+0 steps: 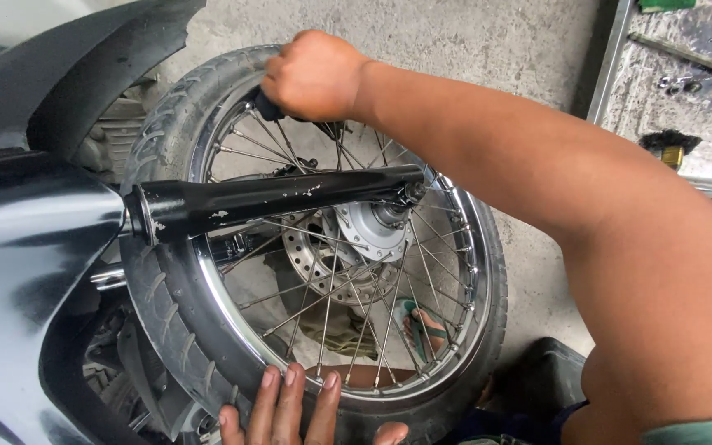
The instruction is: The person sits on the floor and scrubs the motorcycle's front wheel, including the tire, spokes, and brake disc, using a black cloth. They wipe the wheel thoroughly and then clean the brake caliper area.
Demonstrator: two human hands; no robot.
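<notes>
A spoked motorcycle wheel with a black tyre (154, 288) and a chrome rim (208, 288) stands in front of me. A black fork leg (274, 198) runs across it to the hub (372, 224). My right hand (315, 74) reaches over the top of the wheel and is closed around a dark tool handle (267, 107) that sits against the rim among the spokes. My left hand (290, 408) rests flat on the bottom of the tyre, fingers stretched up onto the rim, holding nothing.
Glossy black bodywork (18, 239) fills the left side. Through the spokes a foot in a green sandal (422, 330) shows on the concrete floor. A metal frame (607, 58) and a brush (669, 148) lie at top right. A black box (537, 375) sits at bottom right.
</notes>
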